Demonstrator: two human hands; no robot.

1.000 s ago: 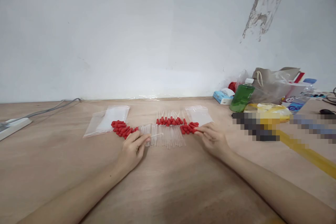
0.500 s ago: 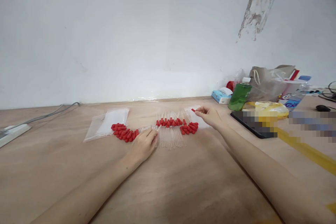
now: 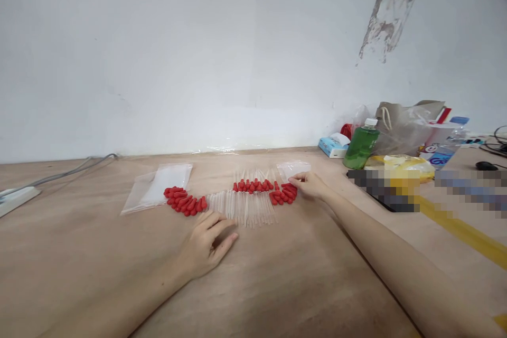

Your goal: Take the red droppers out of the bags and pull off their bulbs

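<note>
Red rubber bulbs lie in a curved left group (image 3: 186,202) and a smaller right group (image 3: 282,195). Between them, a row of red bulbs (image 3: 253,186) has thin clear tubes reaching back from it, like droppers. Loose clear tubes (image 3: 253,208) fan out in front of that row. My left hand (image 3: 206,240) is low over the table by the tubes' left front edge, fingers apart and holding nothing. At the right group's far edge, my right hand (image 3: 311,185) has thumb and fingertips pinched at a red bulb; the fingers partly hide it.
Clear zip bags lie at the left (image 3: 162,185) and behind my right hand (image 3: 293,168). Farther right stand a tissue pack (image 3: 334,146), a green bottle (image 3: 361,145), a water bottle (image 3: 446,153) and a yellow package (image 3: 410,166). A power strip (image 3: 18,200) is at far left.
My left hand has come off the tubes, moved toward me and opened. My right hand has lowered the red bulb it held from over the bag to the right group.
</note>
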